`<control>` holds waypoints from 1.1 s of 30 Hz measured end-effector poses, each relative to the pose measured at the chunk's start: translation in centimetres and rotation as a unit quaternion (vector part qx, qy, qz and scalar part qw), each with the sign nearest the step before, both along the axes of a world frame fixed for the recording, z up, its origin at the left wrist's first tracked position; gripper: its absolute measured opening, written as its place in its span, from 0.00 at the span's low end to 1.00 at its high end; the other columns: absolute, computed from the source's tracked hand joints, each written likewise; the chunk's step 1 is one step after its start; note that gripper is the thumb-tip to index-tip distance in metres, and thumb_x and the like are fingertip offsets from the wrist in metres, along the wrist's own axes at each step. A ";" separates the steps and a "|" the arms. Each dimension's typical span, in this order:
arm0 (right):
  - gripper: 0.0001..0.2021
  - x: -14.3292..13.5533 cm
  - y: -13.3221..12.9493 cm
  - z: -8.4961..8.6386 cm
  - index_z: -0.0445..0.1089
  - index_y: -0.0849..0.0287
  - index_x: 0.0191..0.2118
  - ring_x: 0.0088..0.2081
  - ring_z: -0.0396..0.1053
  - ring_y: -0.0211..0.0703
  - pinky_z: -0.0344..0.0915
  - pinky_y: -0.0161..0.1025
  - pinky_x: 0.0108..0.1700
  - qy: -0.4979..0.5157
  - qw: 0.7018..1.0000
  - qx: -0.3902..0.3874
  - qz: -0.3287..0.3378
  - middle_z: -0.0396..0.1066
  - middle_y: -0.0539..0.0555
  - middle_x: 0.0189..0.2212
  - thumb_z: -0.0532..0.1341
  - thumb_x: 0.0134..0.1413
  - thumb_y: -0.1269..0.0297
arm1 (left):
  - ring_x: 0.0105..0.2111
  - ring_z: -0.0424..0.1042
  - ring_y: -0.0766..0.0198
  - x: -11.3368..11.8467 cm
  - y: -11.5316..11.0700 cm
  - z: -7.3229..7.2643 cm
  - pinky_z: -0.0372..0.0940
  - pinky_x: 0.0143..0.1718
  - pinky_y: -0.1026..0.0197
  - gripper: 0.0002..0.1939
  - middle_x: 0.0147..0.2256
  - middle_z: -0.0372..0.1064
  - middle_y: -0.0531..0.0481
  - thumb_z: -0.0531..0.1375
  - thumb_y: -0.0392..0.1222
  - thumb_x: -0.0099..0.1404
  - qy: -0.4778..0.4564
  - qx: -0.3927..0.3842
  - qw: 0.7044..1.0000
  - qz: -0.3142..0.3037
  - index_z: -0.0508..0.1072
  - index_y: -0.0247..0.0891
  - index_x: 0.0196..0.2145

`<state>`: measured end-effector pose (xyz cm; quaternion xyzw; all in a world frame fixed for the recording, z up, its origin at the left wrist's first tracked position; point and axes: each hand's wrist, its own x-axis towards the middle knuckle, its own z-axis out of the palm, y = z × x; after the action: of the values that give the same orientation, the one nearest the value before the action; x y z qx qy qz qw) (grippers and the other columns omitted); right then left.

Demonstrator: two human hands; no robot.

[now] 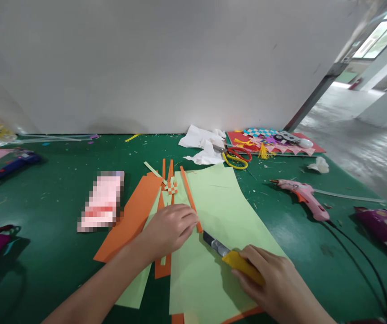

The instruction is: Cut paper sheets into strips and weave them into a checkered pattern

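Note:
My right hand [271,279] is wrapped around the yellow handle of a utility knife [244,266], whose blade points up and left. The blade tip sits beside the lower end of a narrow orange paper strip [188,191]. My left hand [173,225] has its fingers closed at that strip's lower part. Under the strip and knife lies a large pale green paper sheet [220,193]. Beyond my left hand is a small woven piece [171,186] of orange and green strips, with loose ends fanning out. An orange paper sheet [134,202] lies left of it.
Scissors [237,157] and crumpled white tissue [202,141] lie at the back. A pink glue gun [303,193] with a cord rests at right. At left are a blurred pink object [102,200] and a blue tool [14,164]. A grey panel [166,67] stands behind the green table.

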<state>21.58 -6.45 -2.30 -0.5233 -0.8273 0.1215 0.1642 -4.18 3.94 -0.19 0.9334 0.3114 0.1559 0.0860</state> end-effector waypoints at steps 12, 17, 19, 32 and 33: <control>0.04 -0.1 0.0 0.0 0.63 0.55 0.34 0.25 0.70 0.38 0.61 0.33 0.25 0.006 1.000 -0.003 -0.017 0.69 0.48 0.26 0.58 0.57 0.62 | 0.43 0.71 0.57 0.0 0.0 0.2 0.66 0.44 0.56 0.10 0.41 0.74 0.47 0.55 0.46 0.69 0.016 -0.011 1.000 0.000 0.73 0.39 0.39; 0.03 -0.1 -0.1 -0.1 0.63 0.54 0.34 0.26 0.70 0.38 0.60 0.34 0.26 0.002 1.000 -0.018 -0.018 0.69 0.48 0.27 0.59 0.56 0.64 | 0.44 0.71 0.58 0.1 0.1 0.1 0.65 0.46 0.55 0.10 0.41 0.73 0.49 0.53 0.44 0.70 0.014 -0.021 1.000 -0.001 0.72 0.39 0.39; 0.03 -0.1 -0.1 -0.1 0.63 0.54 0.34 0.26 0.70 0.38 0.60 0.34 0.26 -0.001 1.000 -0.019 -0.014 0.69 0.48 0.27 0.59 0.56 0.65 | 0.44 0.70 0.57 0.0 0.1 0.1 0.65 0.46 0.55 0.09 0.41 0.73 0.49 0.53 0.44 0.70 0.015 -0.024 1.000 -0.001 0.72 0.39 0.39; 0.04 -0.1 0.1 0.3 0.64 0.53 0.37 0.27 0.70 0.39 0.59 0.34 0.27 0.000 1.000 -0.026 0.009 0.70 0.47 0.28 0.59 0.55 0.65 | 0.44 0.70 0.58 0.0 0.1 0.4 0.64 0.44 0.56 0.09 0.42 0.72 0.49 0.55 0.45 0.69 0.023 -0.037 0.999 0.001 0.72 0.39 0.39; 0.04 -0.1 0.1 0.3 0.64 0.53 0.37 0.27 0.70 0.39 0.59 0.34 0.27 0.001 1.000 -0.025 0.010 0.70 0.47 0.28 0.60 0.55 0.65 | 0.44 0.70 0.58 0.0 0.1 0.4 0.64 0.45 0.56 0.09 0.42 0.72 0.49 0.55 0.45 0.69 0.024 -0.040 0.999 0.000 0.72 0.39 0.39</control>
<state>21.47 -6.35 -1.99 -0.5188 -0.8290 0.1448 0.1504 -4.22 4.05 0.22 0.9327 0.3193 0.1212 0.1156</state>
